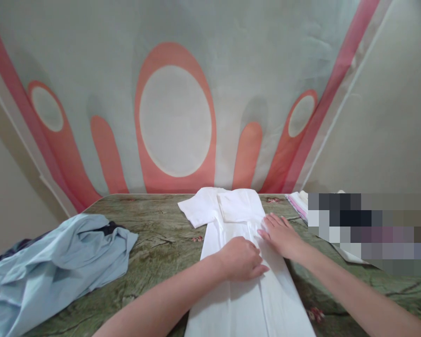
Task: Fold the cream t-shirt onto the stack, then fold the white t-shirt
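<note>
A white short-sleeved shirt [238, 299] lies lengthwise before me, its sides folded inward into a long narrow strip. One sleeve [200, 210] sticks out at the far left; the other [240, 206] lies folded over the top. My left hand [241, 260] rests on the middle of the shirt with fingers curled closed on the cloth; its fingertips are partly hidden. Farther up, my right hand [279, 234] lies with fingers stretched out along the shirt's right edge, touching it near the folded sleeve.
The table [154, 252] has a green wood-grain cover. A crumpled light blue garment [66, 262] lies at the left, over dark cloth [17, 245]. At the right is a pile of cloth [298, 201], partly hidden by blurred blocks. A patterned backdrop [228, 93] hangs behind the table.
</note>
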The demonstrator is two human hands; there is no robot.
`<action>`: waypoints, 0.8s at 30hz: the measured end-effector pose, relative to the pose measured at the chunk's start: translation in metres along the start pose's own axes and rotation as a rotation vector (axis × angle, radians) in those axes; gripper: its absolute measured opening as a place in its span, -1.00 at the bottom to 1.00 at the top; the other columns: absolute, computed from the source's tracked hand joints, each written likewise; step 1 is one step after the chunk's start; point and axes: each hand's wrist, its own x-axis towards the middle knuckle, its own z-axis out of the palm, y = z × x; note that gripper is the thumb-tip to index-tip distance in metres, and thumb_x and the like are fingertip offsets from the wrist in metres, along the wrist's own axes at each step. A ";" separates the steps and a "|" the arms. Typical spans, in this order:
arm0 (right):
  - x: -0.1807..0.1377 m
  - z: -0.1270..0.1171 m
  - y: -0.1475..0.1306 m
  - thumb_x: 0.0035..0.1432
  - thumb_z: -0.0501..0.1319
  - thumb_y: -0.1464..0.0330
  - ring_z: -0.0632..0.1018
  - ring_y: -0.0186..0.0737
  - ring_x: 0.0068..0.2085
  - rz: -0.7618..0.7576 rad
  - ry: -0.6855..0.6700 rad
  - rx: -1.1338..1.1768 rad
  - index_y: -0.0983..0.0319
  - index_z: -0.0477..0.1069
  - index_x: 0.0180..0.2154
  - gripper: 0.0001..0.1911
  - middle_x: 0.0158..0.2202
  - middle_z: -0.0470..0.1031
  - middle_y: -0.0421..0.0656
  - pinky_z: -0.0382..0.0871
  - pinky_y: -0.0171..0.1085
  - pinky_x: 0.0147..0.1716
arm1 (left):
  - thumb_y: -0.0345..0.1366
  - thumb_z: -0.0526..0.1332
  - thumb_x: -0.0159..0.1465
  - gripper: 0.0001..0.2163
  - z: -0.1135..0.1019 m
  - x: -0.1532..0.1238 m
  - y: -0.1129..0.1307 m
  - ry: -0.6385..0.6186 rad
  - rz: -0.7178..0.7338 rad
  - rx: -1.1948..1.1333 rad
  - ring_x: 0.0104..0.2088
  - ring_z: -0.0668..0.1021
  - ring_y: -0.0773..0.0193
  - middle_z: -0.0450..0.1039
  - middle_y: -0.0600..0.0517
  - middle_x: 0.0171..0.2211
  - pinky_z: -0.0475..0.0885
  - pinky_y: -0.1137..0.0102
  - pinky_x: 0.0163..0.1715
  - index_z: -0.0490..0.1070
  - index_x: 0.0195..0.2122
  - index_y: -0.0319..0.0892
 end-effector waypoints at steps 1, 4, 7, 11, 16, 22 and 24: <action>0.010 0.000 0.000 0.23 -0.24 0.04 -0.01 -0.04 0.28 0.000 0.003 0.018 0.36 0.07 0.21 -0.31 0.26 0.02 0.03 -0.20 0.02 0.20 | -0.15 0.08 0.27 -0.67 0.000 0.000 0.000 0.000 0.000 -0.002 -0.40 0.54 0.20 0.46 -0.02 -0.53 0.33 0.38 -0.44 0.41 -0.56 -0.21; 0.044 0.005 0.002 0.24 -0.28 0.05 -0.05 -0.12 0.29 -0.064 -0.021 0.088 0.31 -0.08 0.26 -0.31 0.31 -0.13 -0.03 -0.18 -0.05 0.21 | -0.16 0.10 0.26 -0.67 0.001 0.000 0.000 -0.010 0.004 -0.002 -0.41 0.54 0.20 0.46 -0.01 -0.55 0.34 0.37 -0.44 0.40 -0.57 -0.21; 0.077 0.014 0.012 0.22 -0.34 0.00 -0.08 -0.12 0.29 -0.044 -0.064 0.119 0.30 -0.12 0.27 -0.27 0.31 -0.16 -0.04 -0.20 -0.06 0.21 | -0.16 0.11 0.25 -0.67 0.001 0.000 0.002 -0.010 0.009 0.000 -0.42 0.54 0.19 0.46 -0.03 -0.54 0.33 0.36 -0.45 0.40 -0.58 -0.22; 0.108 0.019 0.034 0.21 -0.39 -0.01 -0.10 -0.08 0.29 0.117 -0.100 0.111 0.36 -0.13 0.27 -0.22 0.32 -0.19 -0.02 -0.25 0.01 0.20 | -0.13 0.11 0.24 -0.66 0.001 0.000 0.005 -0.006 0.007 0.002 -0.43 0.54 0.18 0.46 -0.04 -0.55 0.32 0.36 -0.48 0.40 -0.59 -0.22; 0.118 0.022 0.038 0.20 -0.40 -0.03 -0.13 -0.14 0.30 0.115 -0.014 0.101 0.34 -0.17 0.28 -0.21 0.32 -0.24 -0.09 -0.28 -0.05 0.22 | -0.09 0.11 0.24 -0.64 0.002 -0.001 0.011 -0.002 0.028 -0.013 -0.45 0.54 0.19 0.46 -0.04 -0.55 0.31 0.35 -0.51 0.40 -0.59 -0.20; 0.117 0.032 0.051 0.20 -0.38 -0.03 -0.08 -0.10 0.29 0.123 -0.055 0.116 0.33 -0.12 0.27 -0.22 0.32 -0.19 -0.07 -0.23 -0.01 0.21 | 0.01 0.11 0.21 -0.62 0.008 0.002 0.024 0.017 0.034 -0.031 -0.41 0.55 0.15 0.47 -0.06 -0.51 0.32 0.31 -0.50 0.42 -0.54 -0.20; 0.120 0.032 0.058 0.20 -0.35 -0.02 -0.06 -0.05 0.28 0.185 -0.055 0.098 0.37 -0.10 0.26 -0.22 0.31 -0.15 -0.02 -0.22 0.04 0.20 | -0.01 0.11 0.22 -0.63 0.010 0.002 0.025 0.023 0.040 -0.043 -0.38 0.55 0.17 0.47 -0.03 -0.51 0.33 0.32 -0.48 0.41 -0.54 -0.19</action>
